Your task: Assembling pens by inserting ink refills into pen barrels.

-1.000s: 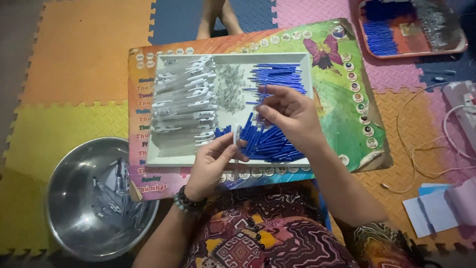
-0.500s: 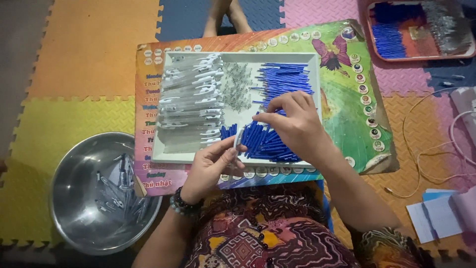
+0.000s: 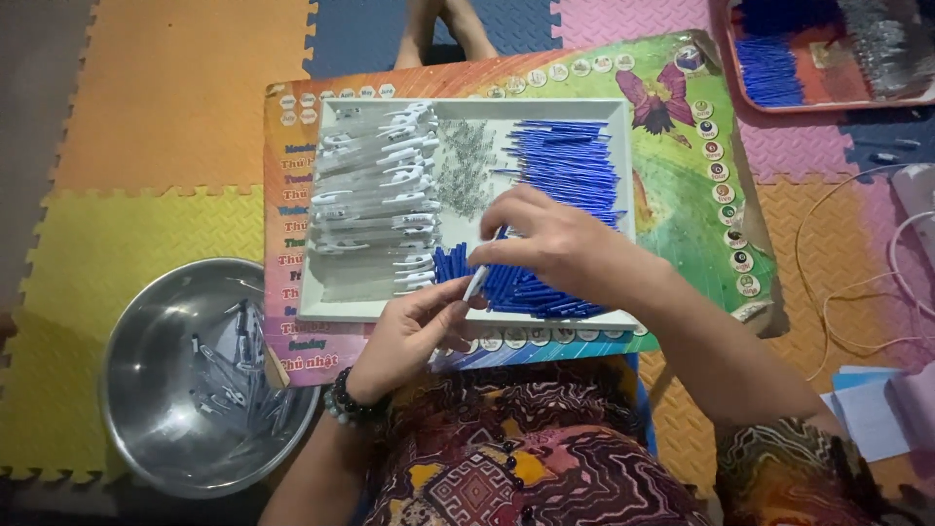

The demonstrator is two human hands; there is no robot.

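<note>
A white tray (image 3: 467, 310) lies on a colourful board on my lap. It holds clear-white pen barrels (image 3: 375, 185) on the left, small metal springs (image 3: 463, 166) in the middle and blue pen parts (image 3: 570, 161) on the right. My left hand (image 3: 409, 331) is at the tray's near edge and pinches a clear-white pen barrel (image 3: 476, 282) that tilts upward. My right hand (image 3: 555, 248) hovers over the blue pile, its fingertips closed on a blue pen part (image 3: 501, 234) just above the barrel's tip.
A steel bowl (image 3: 131, 321) with several pens stands at my left on foam mats. The colourful board (image 3: 691, 185) juts out past the tray. A red tray (image 3: 779, 102) of parts is at top right. White cables (image 3: 847, 282) and papers (image 3: 867, 409) lie right. Another person's feet (image 3: 448, 24) are beyond the board.
My right hand has slid down from the upper blue pile towards my left hand. The left hand has lifted the barrel to meet it. The view has shifted slightly.
</note>
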